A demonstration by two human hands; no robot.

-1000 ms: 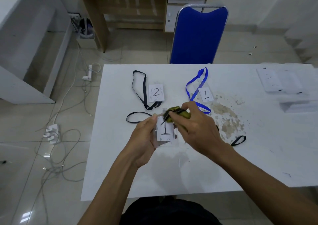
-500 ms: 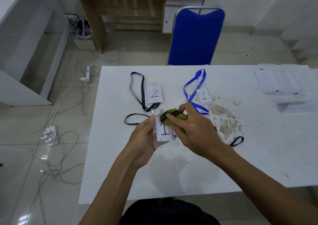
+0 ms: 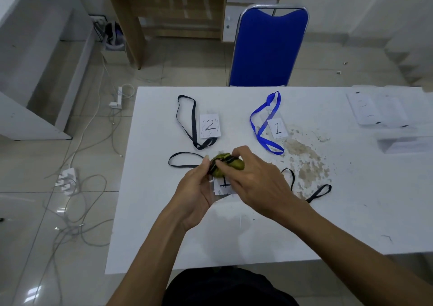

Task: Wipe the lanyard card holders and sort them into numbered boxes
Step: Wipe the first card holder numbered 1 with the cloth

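Observation:
My left hand (image 3: 195, 189) holds a clear card holder marked 1 (image 3: 223, 185) just above the white table (image 3: 234, 242). My right hand (image 3: 255, 181) grips a green cloth (image 3: 230, 164) and presses it on the holder's upper part. The holder's black lanyard (image 3: 185, 162) loops out to the left, and another stretch of it (image 3: 316, 193) shows past my right wrist. Farther back lie a holder marked 2 (image 3: 210, 125) with a black lanyard (image 3: 189, 123) and a holder marked 1 (image 3: 277, 128) with a blue lanyard (image 3: 264, 123).
A brownish stain (image 3: 304, 162) spreads across the table right of my hands. White flat boxes (image 3: 379, 111) and another white box (image 3: 405, 144) sit at the far right. A blue chair (image 3: 269, 45) stands behind the table. Cables and power strips (image 3: 68, 181) lie on the floor at left.
My right hand has slid the green cloth down and leftward over the held card holder, now covering the top of the number. My left hand keeps its hold.

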